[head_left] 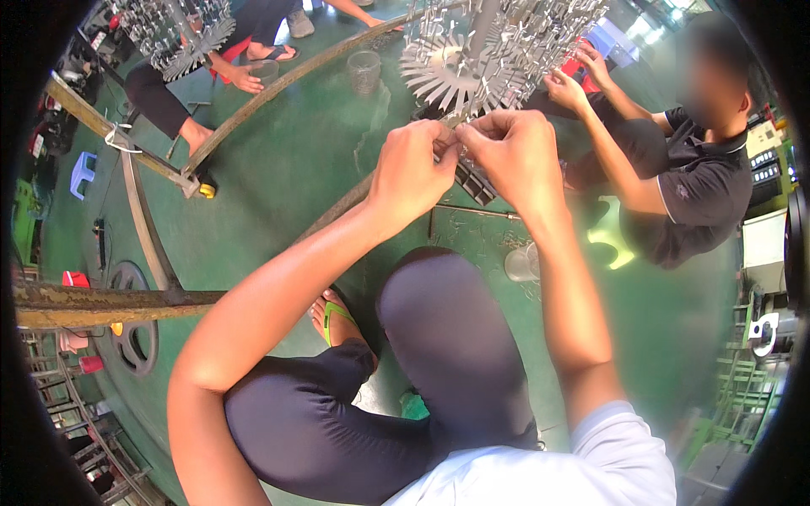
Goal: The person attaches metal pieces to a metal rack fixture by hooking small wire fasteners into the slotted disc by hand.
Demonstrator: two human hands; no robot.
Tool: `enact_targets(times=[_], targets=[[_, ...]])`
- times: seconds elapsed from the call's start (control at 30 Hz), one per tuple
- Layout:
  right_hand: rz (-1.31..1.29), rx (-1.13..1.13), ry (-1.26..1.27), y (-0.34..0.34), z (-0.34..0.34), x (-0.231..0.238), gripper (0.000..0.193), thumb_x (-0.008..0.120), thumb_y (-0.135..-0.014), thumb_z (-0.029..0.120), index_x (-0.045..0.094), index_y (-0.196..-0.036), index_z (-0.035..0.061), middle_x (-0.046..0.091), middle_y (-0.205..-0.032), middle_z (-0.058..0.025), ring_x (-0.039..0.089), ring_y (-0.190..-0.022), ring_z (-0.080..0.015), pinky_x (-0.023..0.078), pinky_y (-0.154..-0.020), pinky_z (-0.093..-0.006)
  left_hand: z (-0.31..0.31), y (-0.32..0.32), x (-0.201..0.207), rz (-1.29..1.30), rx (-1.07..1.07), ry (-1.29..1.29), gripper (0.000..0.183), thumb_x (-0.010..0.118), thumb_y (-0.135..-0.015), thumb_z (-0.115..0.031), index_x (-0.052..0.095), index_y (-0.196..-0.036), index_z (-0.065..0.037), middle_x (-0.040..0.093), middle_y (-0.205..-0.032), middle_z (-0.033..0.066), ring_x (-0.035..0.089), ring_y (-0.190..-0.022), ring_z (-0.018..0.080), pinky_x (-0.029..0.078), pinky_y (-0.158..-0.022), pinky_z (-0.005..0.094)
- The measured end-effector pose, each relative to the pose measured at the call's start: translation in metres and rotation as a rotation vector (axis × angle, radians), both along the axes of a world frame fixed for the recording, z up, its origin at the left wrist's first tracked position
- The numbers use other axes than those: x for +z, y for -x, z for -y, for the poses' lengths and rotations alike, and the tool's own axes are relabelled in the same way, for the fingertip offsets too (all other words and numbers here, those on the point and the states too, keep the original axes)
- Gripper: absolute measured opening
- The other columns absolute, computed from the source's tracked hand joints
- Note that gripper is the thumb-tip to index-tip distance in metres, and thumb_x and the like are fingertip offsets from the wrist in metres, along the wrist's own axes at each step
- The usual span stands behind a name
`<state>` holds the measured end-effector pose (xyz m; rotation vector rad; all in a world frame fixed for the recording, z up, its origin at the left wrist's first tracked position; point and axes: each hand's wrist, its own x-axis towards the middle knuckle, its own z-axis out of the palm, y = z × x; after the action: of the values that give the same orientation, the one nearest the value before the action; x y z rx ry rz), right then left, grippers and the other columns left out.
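My left hand (412, 169) and my right hand (516, 156) meet just below the near edge of a metal rack. Fingers and thumbs of both are pinched together, almost touching; whatever sits between them is too small and hidden to make out. Right above them, the rack's slotted grey disc (445, 69) fans out in flat blades around an upright post (484, 34). Many small bent silver metal pieces (540, 46) hang crowded around that post.
At right a squatting co-worker in a dark shirt (704, 190) reaches to the same rack. Another person's hand (245, 79) is by a second rack (173, 38). Curved metal rails (278, 88), clear cups (364, 72) (522, 263), a yellow-green stool (611, 234) and a blue stool (83, 174) stand around.
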<state>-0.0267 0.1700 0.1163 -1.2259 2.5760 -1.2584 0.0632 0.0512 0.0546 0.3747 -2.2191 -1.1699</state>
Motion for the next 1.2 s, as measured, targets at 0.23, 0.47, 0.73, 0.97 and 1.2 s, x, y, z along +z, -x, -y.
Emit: enact_targets(times=[0.23, 0.47, 0.73, 0.97, 1.2], targets=[[-0.018, 0.022, 0.004, 0.042, 0.017, -0.016, 0.023, 0.072, -0.078, 0.019, 0.075, -0.082, -0.0039, 0.07, -0.069, -0.0198, 0.072, -0.066, -0.0258, 0.055, -0.068, -0.0356, 0.011, 0.015, -0.014, 0.069, 0.015, -0.494, 0.026, 0.073, -0.089, -0.018, 0.07, -0.102, 0.004, 0.074, -0.095, 0.0112, 0.069, -0.086, 0.016, 0.054, -0.075, 0.0311], [0.036, 0.002, 0.077, 0.067, 0.025, -0.033, 0.025, 0.071, -0.078, 0.022, 0.077, -0.085, -0.0013, 0.072, -0.069, -0.0144, 0.071, -0.064, -0.0185, 0.054, -0.064, -0.0321, 0.017, 0.025, -0.019, -0.046, 0.035, -1.084, 0.039, 0.061, -0.099, -0.019, 0.053, -0.126, 0.008, 0.065, -0.116, 0.0181, 0.064, -0.106, 0.0237, 0.054, -0.091, 0.0355], [-0.011, 0.017, 0.08, 0.063, 0.03, -0.032, 0.024, 0.071, -0.079, 0.022, 0.077, -0.084, -0.001, 0.073, -0.069, -0.0132, 0.071, -0.063, -0.0172, 0.054, -0.065, -0.0308, 0.019, 0.047, -0.007, -0.234, -0.025, -1.273, 0.036, 0.048, -0.104, -0.013, 0.045, -0.131, 0.012, 0.057, -0.129, 0.0257, 0.06, -0.118, 0.0319, 0.051, -0.104, 0.0419], [-0.059, -0.038, 0.052, 0.049, 0.026, -0.028, 0.024, 0.072, -0.078, 0.021, 0.077, -0.083, -0.0011, 0.072, -0.068, -0.014, 0.07, -0.061, -0.0185, 0.054, -0.064, -0.0317, 0.02, 0.048, -0.014, -0.194, -0.036, -1.291, 0.033, 0.048, -0.104, -0.014, 0.05, -0.126, 0.012, 0.063, -0.122, 0.0246, 0.064, -0.113, 0.032, 0.053, -0.102, 0.0409], [-0.079, -0.023, 0.059, 0.051, 0.017, -0.033, 0.024, 0.072, -0.078, 0.021, 0.077, -0.081, -0.0018, 0.071, -0.067, -0.0145, 0.07, -0.061, -0.0189, 0.054, -0.064, -0.0327, 0.016, 0.045, -0.015, -0.181, -0.059, -1.254, 0.033, 0.046, -0.105, -0.015, 0.05, -0.124, 0.012, 0.062, -0.123, 0.0279, 0.064, -0.115, 0.0337, 0.053, -0.104, 0.041]])
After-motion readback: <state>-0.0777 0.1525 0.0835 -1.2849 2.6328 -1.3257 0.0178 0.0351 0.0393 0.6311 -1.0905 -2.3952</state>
